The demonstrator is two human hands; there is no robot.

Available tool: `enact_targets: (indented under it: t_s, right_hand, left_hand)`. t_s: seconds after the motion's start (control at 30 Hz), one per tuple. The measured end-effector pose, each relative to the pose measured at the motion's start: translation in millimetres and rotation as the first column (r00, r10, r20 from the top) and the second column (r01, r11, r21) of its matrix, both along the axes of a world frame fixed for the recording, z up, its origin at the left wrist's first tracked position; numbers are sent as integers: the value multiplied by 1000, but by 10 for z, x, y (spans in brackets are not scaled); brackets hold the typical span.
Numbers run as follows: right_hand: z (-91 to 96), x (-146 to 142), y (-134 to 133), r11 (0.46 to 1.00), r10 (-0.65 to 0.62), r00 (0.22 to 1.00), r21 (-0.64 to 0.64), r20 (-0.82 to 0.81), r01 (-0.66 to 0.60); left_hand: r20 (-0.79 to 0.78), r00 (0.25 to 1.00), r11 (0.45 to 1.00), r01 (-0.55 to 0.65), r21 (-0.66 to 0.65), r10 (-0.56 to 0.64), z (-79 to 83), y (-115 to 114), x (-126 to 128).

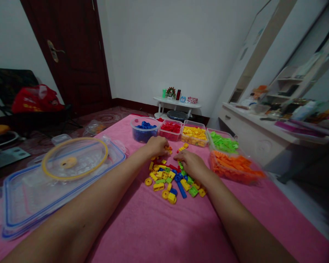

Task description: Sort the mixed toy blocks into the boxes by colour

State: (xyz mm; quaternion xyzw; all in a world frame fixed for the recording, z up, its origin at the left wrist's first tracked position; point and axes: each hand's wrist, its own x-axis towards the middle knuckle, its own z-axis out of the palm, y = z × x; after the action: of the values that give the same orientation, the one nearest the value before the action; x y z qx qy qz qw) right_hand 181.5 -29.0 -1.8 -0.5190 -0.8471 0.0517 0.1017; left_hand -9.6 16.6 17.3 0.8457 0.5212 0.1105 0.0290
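A loose pile of toy building bricks [164, 175], in yellow, green, blue and red, lies on the pink cloth [159, 226] in front of me. At the pile's far left edge is my left hand [157, 146], its fingers curled down beside small orange and yellow pieces [169, 149]. My right hand [191, 163] reaches over the right side of the pile with bent fingertips close together among the bricks. Whatever either hand grips is hidden by the fingers. A few yellow bricks [184, 147] lie just beyond the right hand.
Beyond the hands stand a round tub of blue bricks [144, 136] and boxes of red bricks [170, 136], yellow bricks [194, 140] and green bricks [223, 150]. An orange-brick box [235, 177] is at right. Clear lids [57, 190] lie stacked at left.
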Motion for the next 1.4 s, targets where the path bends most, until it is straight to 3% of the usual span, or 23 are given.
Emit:
enact_targets:
  t_s: [0.27, 0.33, 0.4, 0.47, 0.57, 0.7, 0.83, 0.93, 1.03, 1.13, 1.23, 1.3, 1.4]
  right_hand:
    - [20, 39, 22, 994, -108, 992, 23, -63, 110]
    - [18, 42, 32, 989, -131, 982, 48, -139, 139]
    - [19, 25, 35, 986, -130, 959, 70, -253, 152]
    - [35, -7, 28, 990, -99, 922, 53, -374, 128]
    - [80, -59, -1, 996, -88, 827, -55, -555, 69]
    - [123, -105, -40, 980, -143, 677, -198, -722, -3]
    - [101, -128, -42, 994, -77, 629, -106, -773, -8]
    - [81, -126, -29, 997, -56, 594, -75, -803, -8]
    - [86, -100, -12, 989, -121, 538, -147, -834, -5]
    - [101, -67, 8, 983, -159, 472, -184, -867, -6]
    - [102, -46, 25, 980, -179, 449, -197, -876, 5]
    - [97, -38, 31, 977, -195, 447, -211, -873, 14]
    - [102, -13, 45, 979, -193, 447, -203, -873, 26]
  left_hand:
    - [-12, 999, 997, 43, -70, -44, 54, -62, -11]
    - [45, 997, 996, 68, -62, -65, 48, -66, 6]
    - [202, 976, 986, 108, -126, -81, 40, -59, 34]
    - [440, 896, 950, 184, -254, -56, 41, -52, 70]
    - [716, 690, 862, 292, -415, 111, 66, -63, 127]
    - [800, 505, 784, 331, -525, 323, 81, -119, 198]
    - [826, 427, 811, 287, -510, 368, 26, -152, 279]
    - [837, 438, 834, 282, -475, 329, -32, -121, 320]
    - [852, 483, 890, 271, -366, 203, -84, -48, 305]
    - [776, 627, 988, 69, -140, 66, -145, 27, 226]
    - [579, 814, 987, -124, 104, 41, -236, 66, 124]
    - [454, 890, 974, -139, 178, 44, -308, 70, 74]
    - [337, 940, 983, -107, 149, 51, -403, 64, 45]
